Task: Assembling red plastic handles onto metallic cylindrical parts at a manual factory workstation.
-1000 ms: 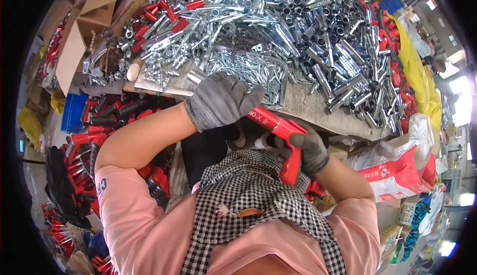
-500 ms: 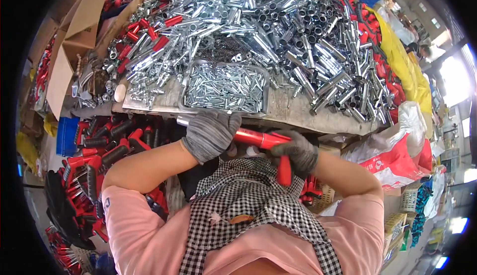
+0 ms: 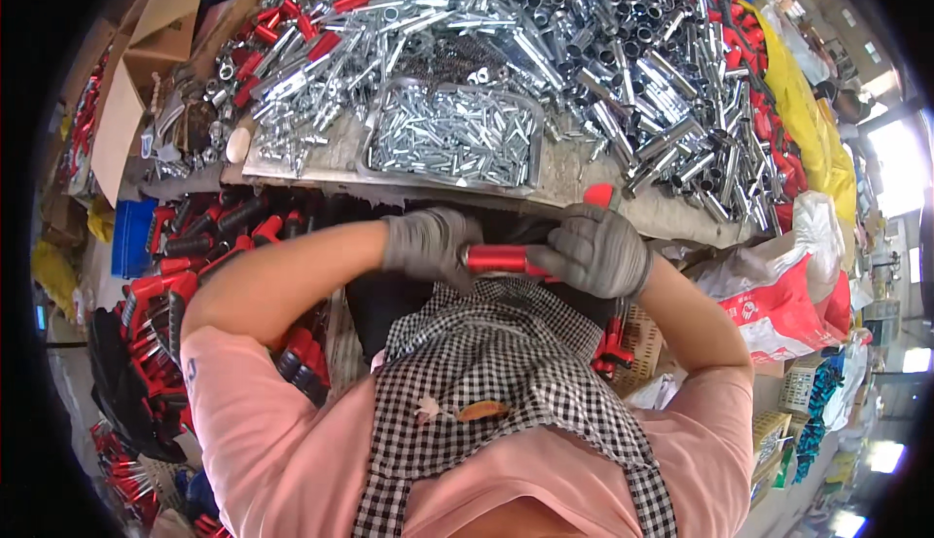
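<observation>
A red tube-shaped tool (image 3: 498,258) with a side handle lies crosswise between my hands, just in front of the bench edge. Around its right part, my gloved right hand (image 3: 595,251) is closed, and the red handle tip (image 3: 598,194) sticks up beyond the fingers. My gloved left hand (image 3: 428,246) is curled at the tool's left end, slightly blurred; whatever lies inside its fingers is hidden. On the bench beyond stands a clear plastic tray (image 3: 533,173) full of small silver pins.
Chrome tubes (image 3: 623,81) and small metal parts are heaped over the bench (image 3: 341,170). Red-and-black tools (image 3: 185,256) are piled at left beside a blue bin (image 3: 131,236). A red-and-white sack (image 3: 778,309) stands at right, near a plastic crate (image 3: 637,343). Opened cardboard (image 3: 122,129) rises at far left.
The tool has turned in my right hand: its handle pointed toward me and now points away. My left hand's silver tube end no longer shows. The view has shifted slightly.
</observation>
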Available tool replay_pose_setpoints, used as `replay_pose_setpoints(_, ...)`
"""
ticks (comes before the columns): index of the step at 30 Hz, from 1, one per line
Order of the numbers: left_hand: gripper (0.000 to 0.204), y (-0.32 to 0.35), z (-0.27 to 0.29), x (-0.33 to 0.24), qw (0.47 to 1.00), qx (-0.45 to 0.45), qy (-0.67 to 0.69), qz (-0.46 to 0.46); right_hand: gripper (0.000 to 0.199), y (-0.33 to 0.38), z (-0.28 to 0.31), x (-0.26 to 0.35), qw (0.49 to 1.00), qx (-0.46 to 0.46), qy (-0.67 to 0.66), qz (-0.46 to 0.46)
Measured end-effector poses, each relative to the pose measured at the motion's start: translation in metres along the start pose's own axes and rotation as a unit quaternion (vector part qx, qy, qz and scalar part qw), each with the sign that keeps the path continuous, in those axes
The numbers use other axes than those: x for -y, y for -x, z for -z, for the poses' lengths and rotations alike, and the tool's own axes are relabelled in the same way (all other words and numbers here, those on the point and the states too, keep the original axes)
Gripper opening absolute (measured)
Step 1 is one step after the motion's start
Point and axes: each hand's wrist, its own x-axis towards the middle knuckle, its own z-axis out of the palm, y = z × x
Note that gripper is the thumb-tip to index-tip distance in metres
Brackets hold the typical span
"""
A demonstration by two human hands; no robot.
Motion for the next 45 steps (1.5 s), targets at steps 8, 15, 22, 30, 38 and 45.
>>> replay_pose_setpoints(8, 0.025, -0.005, -0.011, 0.006, 0.909, -0.202, -0.363, 0.038, 0.051, 0.013, -0.034, 0.011, 0.455, 0.054, -0.836, -0.302)
replay_pose_setpoints(15, 0.018, -0.009, 0.023, 0.027, 0.845, -0.300, -0.441, -0.034, 0.050, 0.001, -0.049, 0.050, 0.203, -0.058, -0.929, -0.304)
replay_pose_setpoints(22, 0.029, -0.010, 0.052, 0.014, 0.655, -0.638, -0.403, -0.043, 0.075, -0.033, -0.027, 0.074, 0.407, -0.185, -0.869, -0.212)
replay_pose_setpoints(30, 0.049, 0.007, 0.018, 0.013, 0.608, -0.401, 0.667, -0.156, 0.096, -0.043, -0.045, 0.049, 0.930, -0.074, -0.354, 0.069)
replay_pose_setpoints(38, 0.023, 0.038, -0.013, 0.007, 0.830, -0.111, 0.545, -0.027, 0.050, -0.052, -0.084, -0.109, 0.927, 0.001, -0.076, -0.368)
replay_pose_setpoints(45, 0.014, 0.024, -0.042, 0.021, 0.849, -0.116, 0.513, -0.050, 0.026, -0.066, -0.117, -0.144, 0.930, -0.070, -0.113, -0.342)
